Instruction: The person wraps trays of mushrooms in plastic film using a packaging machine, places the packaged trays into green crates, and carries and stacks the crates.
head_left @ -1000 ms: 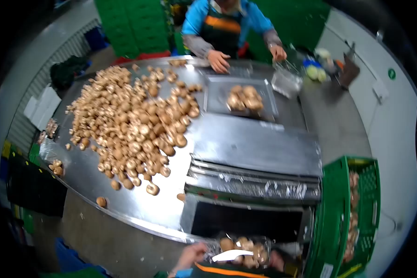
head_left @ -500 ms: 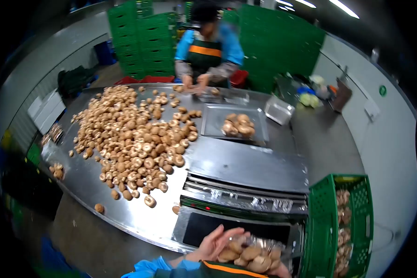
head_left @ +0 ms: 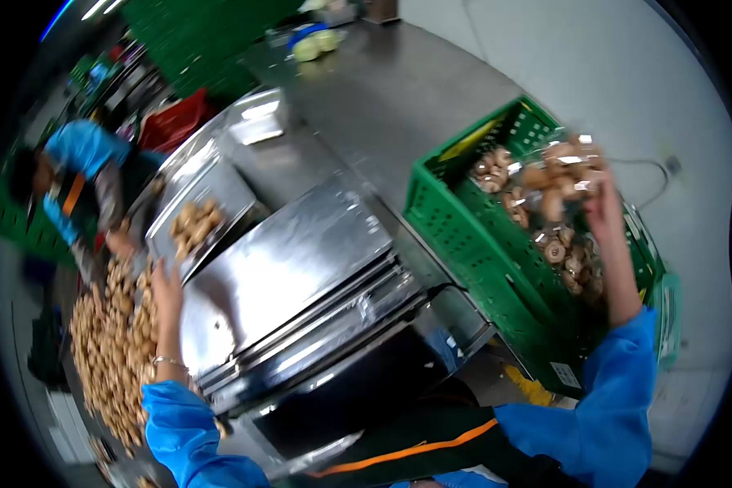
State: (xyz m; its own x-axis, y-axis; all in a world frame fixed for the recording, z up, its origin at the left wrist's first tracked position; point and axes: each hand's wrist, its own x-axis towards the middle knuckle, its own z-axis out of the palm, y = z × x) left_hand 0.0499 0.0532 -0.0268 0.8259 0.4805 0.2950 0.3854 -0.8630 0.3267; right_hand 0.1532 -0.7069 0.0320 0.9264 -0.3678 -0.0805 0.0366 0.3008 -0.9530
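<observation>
My right hand [head_left: 603, 207] grips a clear wrapped pack of mushrooms [head_left: 563, 169] above the green crate [head_left: 472, 236], where more packs of mushrooms [head_left: 555, 248] lie. Reaching forward, my left hand [head_left: 167, 285] has its fingers apart at the near edge of the metal tray [head_left: 233, 189]; whether it touches the tray is unclear. Brown mushrooms [head_left: 193, 225] sit on that tray. To the left of my left hand spreads a big heap of loose mushrooms [head_left: 114, 350].
A co-worker [head_left: 98, 175] in blue sleeves leans over the heap at the left. The metal wrapping machine [head_left: 293, 252] stands before me. Empty clear trays [head_left: 258, 118] lie beyond it, and a red crate [head_left: 175, 120] is behind the table.
The view has swung right, toward the green crate. My right hand has carried the mushroom pack from near my body to above the crate. My left hand has left the pack and reached forward.
</observation>
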